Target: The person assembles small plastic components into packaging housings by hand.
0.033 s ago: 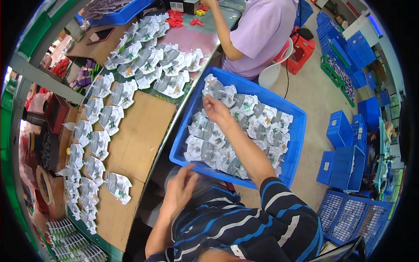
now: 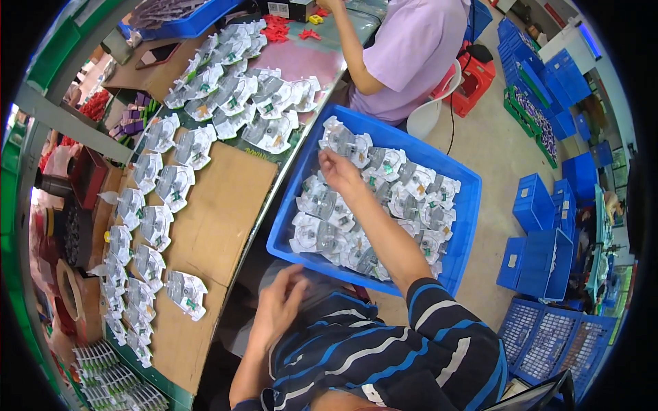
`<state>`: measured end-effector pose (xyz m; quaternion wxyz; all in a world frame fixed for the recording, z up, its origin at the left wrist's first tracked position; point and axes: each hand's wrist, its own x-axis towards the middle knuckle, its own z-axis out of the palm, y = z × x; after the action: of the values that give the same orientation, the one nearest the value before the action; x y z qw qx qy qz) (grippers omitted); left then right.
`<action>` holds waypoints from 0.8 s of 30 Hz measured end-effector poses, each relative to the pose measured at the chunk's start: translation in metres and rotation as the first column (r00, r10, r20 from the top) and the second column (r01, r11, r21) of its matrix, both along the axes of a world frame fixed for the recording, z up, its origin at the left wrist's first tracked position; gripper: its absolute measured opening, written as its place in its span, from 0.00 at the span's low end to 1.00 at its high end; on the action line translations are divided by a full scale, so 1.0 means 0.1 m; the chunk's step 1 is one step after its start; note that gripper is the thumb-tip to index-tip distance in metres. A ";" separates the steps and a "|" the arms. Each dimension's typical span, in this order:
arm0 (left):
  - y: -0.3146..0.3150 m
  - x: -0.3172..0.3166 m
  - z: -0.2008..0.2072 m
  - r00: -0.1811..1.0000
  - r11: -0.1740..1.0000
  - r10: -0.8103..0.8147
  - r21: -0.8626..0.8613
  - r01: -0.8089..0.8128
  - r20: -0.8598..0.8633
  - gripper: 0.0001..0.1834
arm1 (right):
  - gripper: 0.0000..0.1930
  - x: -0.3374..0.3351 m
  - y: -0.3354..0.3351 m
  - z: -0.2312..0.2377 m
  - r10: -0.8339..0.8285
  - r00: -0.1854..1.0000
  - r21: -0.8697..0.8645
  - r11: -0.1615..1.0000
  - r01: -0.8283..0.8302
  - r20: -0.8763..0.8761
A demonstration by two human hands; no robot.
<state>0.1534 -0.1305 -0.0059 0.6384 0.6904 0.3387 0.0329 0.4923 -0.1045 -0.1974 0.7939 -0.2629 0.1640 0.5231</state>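
Note:
My right hand reaches over the blue bin, its bent fingers pinched at the lower edge of a white-and-clear plastic housing in the far left corner. The hand hides part of that contact. Several similar housings with small green parts lie close together in the bin. My left hand hovers near the bin's near left corner, beside the table edge. Its fingers are loosely bent and apart, with nothing seen in them.
Left of the bin, a table bears a cardboard sheet with rows of housings. More housings are piled farther back. A person in a lilac shirt sits beyond the bin. Blue crates and a red stool stand at right.
My left hand has shifted slightly down, away from the bin's rim. The right hand stays at the same housing.

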 end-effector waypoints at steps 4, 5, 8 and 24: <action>-0.03 -0.55 0.10 0.971 0.955 0.237 -0.177 -0.238 -0.026 0.18 | 0.05 -0.09 0.25 -0.06 -0.118 0.993 -0.086 0.989 0.119 0.017; -0.03 -0.68 0.09 0.954 0.931 0.298 -0.219 -0.292 -0.004 0.18 | 0.07 -0.02 0.26 -0.14 -0.134 0.990 -0.053 0.989 0.136 0.031; 0.03 -0.93 0.22 0.901 0.885 0.433 -0.179 -0.429 -0.017 0.19 | 0.11 0.17 -0.03 -0.39 0.068 0.902 0.130 0.982 -0.135 0.426; 0.61 -3.54 -0.26 0.033 -0.005 0.995 0.378 -0.926 0.094 0.38 | 0.19 -2.96 0.33 1.69 0.277 -0.598 -0.542 0.777 -0.321 0.752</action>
<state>-0.2004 -0.0700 -0.0319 0.2706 0.3615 0.7703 0.4502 0.1964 -0.0715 -0.0288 0.3206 -0.5957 -0.6797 0.2836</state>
